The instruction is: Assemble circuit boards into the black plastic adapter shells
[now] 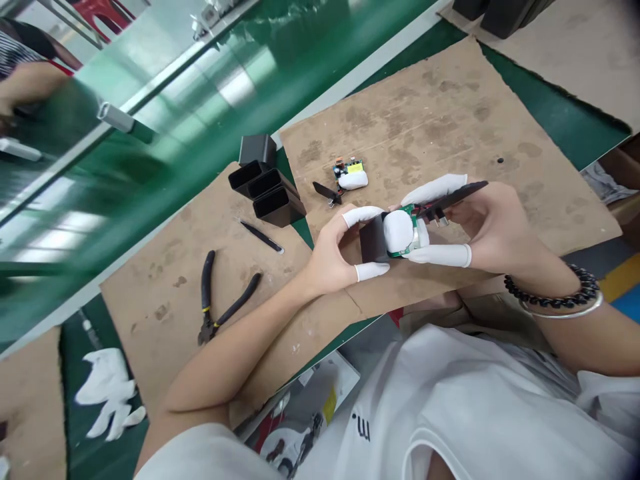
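White finger cots cover fingertips on both hands. My left hand (345, 250) is closed around a black rectangular housing (374, 239). In my right hand (480, 230), thumb and fingers pinch a green circuit board (407, 212) with a white padded lump (399, 233) on it. The board sits at the housing's open end; how far inside it reaches is hidden. A thin black end plate (455, 198), joined to the board by wires, juts out between the right fingers. Beyond my hands lies another circuit board (353, 175) with its own black plate (327, 192).
Several empty black housings (277, 197) stand left of the hands. Diagonal cutters (215, 300) and black tweezers (261, 237) lie on cardboard (165, 287). A white glove (107, 393) rests at lower left. Across a green conveyor (200, 120) is another person's arm (35, 83).
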Action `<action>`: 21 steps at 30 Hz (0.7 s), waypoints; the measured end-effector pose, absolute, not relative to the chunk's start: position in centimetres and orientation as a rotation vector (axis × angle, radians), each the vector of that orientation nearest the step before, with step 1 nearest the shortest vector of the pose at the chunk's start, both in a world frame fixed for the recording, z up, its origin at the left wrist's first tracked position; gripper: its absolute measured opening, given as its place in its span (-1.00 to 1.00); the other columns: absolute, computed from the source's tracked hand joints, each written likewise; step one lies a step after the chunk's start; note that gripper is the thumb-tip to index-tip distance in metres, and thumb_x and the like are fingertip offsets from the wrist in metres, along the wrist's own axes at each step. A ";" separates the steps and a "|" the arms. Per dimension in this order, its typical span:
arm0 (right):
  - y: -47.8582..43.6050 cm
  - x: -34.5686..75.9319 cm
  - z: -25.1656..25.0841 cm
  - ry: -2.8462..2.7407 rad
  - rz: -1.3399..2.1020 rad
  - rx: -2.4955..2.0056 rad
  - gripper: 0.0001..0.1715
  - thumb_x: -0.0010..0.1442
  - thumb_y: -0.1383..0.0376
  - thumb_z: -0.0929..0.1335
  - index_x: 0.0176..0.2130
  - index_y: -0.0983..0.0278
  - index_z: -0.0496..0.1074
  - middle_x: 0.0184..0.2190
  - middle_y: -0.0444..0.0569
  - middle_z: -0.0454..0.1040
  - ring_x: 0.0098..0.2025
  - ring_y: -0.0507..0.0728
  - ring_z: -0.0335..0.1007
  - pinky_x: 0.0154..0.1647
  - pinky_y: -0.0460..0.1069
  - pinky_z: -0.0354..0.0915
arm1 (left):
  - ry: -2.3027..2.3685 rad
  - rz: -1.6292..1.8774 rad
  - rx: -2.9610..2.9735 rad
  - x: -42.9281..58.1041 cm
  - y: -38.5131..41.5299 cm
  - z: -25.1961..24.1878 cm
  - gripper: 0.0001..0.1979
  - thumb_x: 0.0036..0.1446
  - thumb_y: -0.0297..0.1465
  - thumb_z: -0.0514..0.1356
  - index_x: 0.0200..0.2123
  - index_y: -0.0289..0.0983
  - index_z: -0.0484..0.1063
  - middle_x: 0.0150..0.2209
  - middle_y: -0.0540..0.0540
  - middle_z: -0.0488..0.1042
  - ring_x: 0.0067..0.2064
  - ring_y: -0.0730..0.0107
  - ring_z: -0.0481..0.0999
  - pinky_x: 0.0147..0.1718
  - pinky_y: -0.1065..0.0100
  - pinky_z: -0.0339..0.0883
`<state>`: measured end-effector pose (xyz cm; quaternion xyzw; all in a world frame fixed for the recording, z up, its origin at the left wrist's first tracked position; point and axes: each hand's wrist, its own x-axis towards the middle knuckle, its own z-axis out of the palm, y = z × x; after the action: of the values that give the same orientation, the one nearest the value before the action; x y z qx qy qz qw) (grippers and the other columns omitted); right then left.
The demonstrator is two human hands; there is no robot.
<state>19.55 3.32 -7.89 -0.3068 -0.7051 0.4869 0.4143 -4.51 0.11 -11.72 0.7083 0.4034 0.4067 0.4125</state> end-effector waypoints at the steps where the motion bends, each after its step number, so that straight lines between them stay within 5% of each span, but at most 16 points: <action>1: 3.2 19.6 -8.5 -1.722 1.267 -0.770 -0.58 -0.09 0.29 0.65 -0.20 0.12 0.58 -0.17 -0.12 0.63 -0.19 0.14 0.56 -0.18 0.01 0.52 | 1.009 1.013 1.821 -4.6 0.1 -11.7 -0.35 -0.05 -0.26 0.51 0.12 -0.22 0.45 -0.01 -0.17 0.49 0.03 0.11 0.49 0.10 0.12 0.40; 7: 2.3 19.1 -12.3 -1.548 1.452 -0.719 -0.40 -0.07 0.21 0.64 -0.04 0.22 0.54 -0.13 0.02 0.66 -0.14 0.19 0.63 -0.08 0.08 0.57 | 1.168 0.828 1.945 -4.2 -0.9 -11.5 -0.34 0.02 -0.26 0.42 0.17 -0.23 0.34 0.10 -0.26 0.49 0.13 0.00 0.52 0.18 0.03 0.38; 10: 2.6 19.1 -12.6 -1.585 1.390 -0.663 -0.43 -0.05 0.17 0.61 -0.05 0.25 0.53 -0.14 0.05 0.67 -0.15 0.20 0.66 -0.09 0.08 0.60 | 1.415 0.713 1.898 -2.8 -0.7 -10.8 -0.37 -0.12 -0.35 0.40 0.09 -0.26 0.40 -0.01 -0.21 0.56 0.01 0.01 0.57 0.06 0.06 0.42; 15: 3.2 21.3 -10.9 -1.658 1.247 -0.596 -0.48 0.00 0.21 0.58 -0.04 0.27 0.54 -0.15 0.06 0.70 -0.17 0.20 0.70 -0.13 0.05 0.63 | 1.433 0.615 1.796 1.0 -0.1 -8.1 -0.54 -0.29 -0.45 0.30 -0.18 -0.30 0.46 -0.32 0.01 0.51 -0.30 0.29 0.47 -0.28 0.31 0.35; 21: 2.7 24.4 -8.1 -1.560 1.116 -0.524 -0.43 -0.08 0.33 0.63 -0.04 0.23 0.60 -0.17 0.03 0.72 -0.22 0.24 0.71 -0.16 0.05 0.66 | 1.517 0.493 1.985 3.7 -0.3 -3.0 -0.52 -0.29 -0.34 0.35 -0.19 -0.28 0.45 -0.29 -0.04 0.49 -0.28 0.24 0.46 -0.27 0.27 0.33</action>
<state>24.41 2.72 -8.07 -0.2208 -0.6576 0.4705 0.5454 3.73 -0.26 -3.01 0.7453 0.5695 0.1850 0.2933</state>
